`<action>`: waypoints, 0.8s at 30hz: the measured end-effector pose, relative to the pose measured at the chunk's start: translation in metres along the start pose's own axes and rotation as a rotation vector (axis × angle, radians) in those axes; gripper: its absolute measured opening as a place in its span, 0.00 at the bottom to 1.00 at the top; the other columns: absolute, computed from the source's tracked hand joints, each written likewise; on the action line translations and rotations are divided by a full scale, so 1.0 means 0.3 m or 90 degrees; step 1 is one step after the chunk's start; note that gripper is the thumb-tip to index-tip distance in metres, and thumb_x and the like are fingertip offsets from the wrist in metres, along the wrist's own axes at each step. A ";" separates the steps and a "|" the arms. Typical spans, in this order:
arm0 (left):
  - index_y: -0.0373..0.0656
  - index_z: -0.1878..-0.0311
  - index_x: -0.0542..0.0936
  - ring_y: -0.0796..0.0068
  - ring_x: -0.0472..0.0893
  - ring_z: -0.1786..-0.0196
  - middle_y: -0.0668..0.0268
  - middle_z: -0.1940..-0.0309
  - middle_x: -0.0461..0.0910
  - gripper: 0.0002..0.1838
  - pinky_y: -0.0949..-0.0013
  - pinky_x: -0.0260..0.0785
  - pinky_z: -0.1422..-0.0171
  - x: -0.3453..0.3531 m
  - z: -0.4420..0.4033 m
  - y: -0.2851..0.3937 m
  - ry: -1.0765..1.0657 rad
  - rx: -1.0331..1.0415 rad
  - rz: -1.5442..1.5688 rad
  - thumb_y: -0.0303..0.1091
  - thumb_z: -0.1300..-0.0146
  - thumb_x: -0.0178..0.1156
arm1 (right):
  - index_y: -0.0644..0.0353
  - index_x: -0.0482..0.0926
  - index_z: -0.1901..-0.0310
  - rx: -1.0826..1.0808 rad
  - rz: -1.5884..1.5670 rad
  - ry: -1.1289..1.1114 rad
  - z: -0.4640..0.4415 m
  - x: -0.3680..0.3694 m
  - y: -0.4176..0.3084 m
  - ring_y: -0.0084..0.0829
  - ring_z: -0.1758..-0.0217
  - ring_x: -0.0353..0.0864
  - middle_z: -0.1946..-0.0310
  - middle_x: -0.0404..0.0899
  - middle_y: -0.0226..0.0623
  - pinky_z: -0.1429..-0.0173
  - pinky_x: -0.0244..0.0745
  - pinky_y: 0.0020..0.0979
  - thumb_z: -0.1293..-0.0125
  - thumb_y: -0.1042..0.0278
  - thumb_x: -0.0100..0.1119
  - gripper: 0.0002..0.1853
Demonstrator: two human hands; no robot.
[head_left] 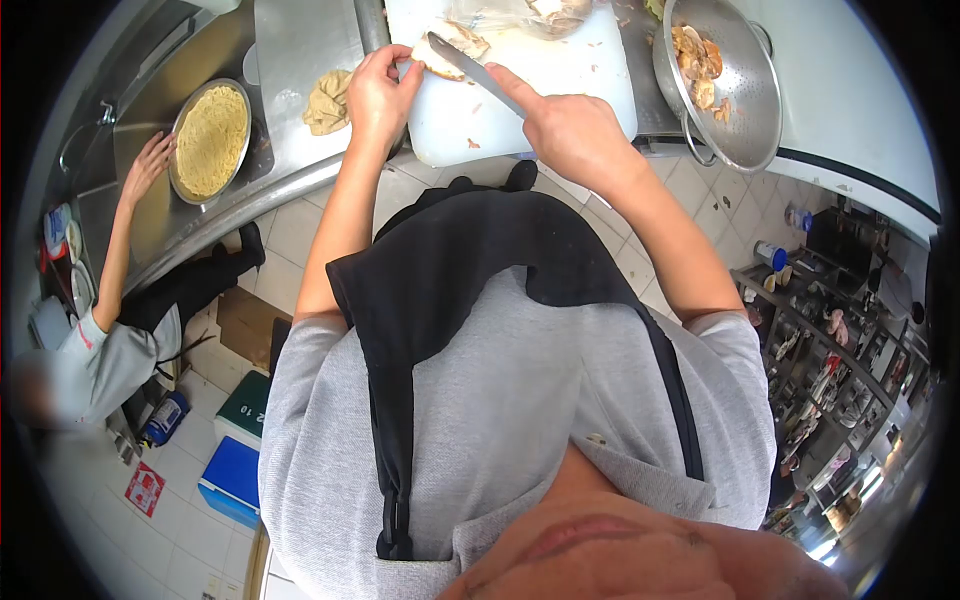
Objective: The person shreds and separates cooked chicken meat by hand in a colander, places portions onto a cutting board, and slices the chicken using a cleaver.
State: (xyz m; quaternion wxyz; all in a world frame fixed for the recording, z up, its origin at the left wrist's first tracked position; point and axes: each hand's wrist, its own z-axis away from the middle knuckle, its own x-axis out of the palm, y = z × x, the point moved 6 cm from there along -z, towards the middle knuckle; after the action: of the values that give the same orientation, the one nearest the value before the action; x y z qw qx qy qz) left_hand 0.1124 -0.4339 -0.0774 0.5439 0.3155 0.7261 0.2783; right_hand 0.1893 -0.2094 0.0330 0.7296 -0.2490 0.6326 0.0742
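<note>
My right hand (580,130) grips a knife (480,75) by its handle, index finger stretched along the top of the blade. The blade lies across a pale, brown-edged piece of cooked meat (437,62), which looks like chicken, on the white cutting board (510,130). At the board's left edge, the bent fingers and thumb of my left hand (380,98) hold that piece's near end. Behind it on the board is a clear plastic bag (520,18) with more pale pieces. Small scraps are scattered over the board.
A metal colander (745,110) with meat pieces (697,60) stands right of the board. On the left counter lies a crumpled tan cloth (328,103). Farther left, a co-worker's hand (152,160) touches a round pan of yellow, crumbly food (212,140).
</note>
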 end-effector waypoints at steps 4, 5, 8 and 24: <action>0.44 0.51 0.88 0.77 0.79 0.65 0.68 0.66 0.85 0.16 0.69 0.76 0.57 0.009 0.007 -0.017 -0.002 -0.059 0.021 0.40 0.39 0.75 | 0.39 0.62 0.19 -0.011 0.039 -0.042 -0.029 0.001 -0.004 0.46 0.71 0.86 0.76 0.84 0.43 0.64 0.81 0.48 0.35 0.73 0.57 0.41; 0.44 0.52 0.88 0.73 0.80 0.63 0.67 0.64 0.86 0.15 0.67 0.76 0.56 0.010 0.007 -0.018 -0.007 -0.068 0.037 0.41 0.39 0.74 | 0.39 0.62 0.19 -0.014 0.040 -0.046 -0.035 0.002 -0.006 0.46 0.71 0.86 0.76 0.84 0.43 0.64 0.81 0.48 0.35 0.73 0.57 0.41; 0.44 0.54 0.88 0.69 0.81 0.62 0.64 0.62 0.86 0.15 0.64 0.77 0.55 0.012 0.003 -0.027 -0.010 -0.067 0.065 0.41 0.39 0.73 | 0.39 0.62 0.19 -0.018 0.048 -0.073 -0.050 0.010 -0.007 0.46 0.69 0.87 0.73 0.85 0.42 0.62 0.81 0.48 0.35 0.73 0.57 0.42; 0.41 0.57 0.88 0.73 0.77 0.67 0.64 0.66 0.82 0.11 0.68 0.75 0.57 0.013 -0.022 -0.011 -0.040 -0.008 0.063 0.38 0.36 0.71 | 0.37 0.60 0.18 -0.050 0.107 -0.049 -0.175 0.131 0.004 0.45 0.71 0.86 0.75 0.84 0.43 0.64 0.80 0.47 0.35 0.75 0.55 0.43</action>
State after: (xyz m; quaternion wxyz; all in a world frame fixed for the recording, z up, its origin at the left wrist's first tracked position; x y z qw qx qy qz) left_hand 0.1046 -0.4336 -0.0806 0.5540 0.3562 0.6903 0.2995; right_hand 0.1496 -0.2406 -0.0090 0.7344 -0.2200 0.6194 0.1694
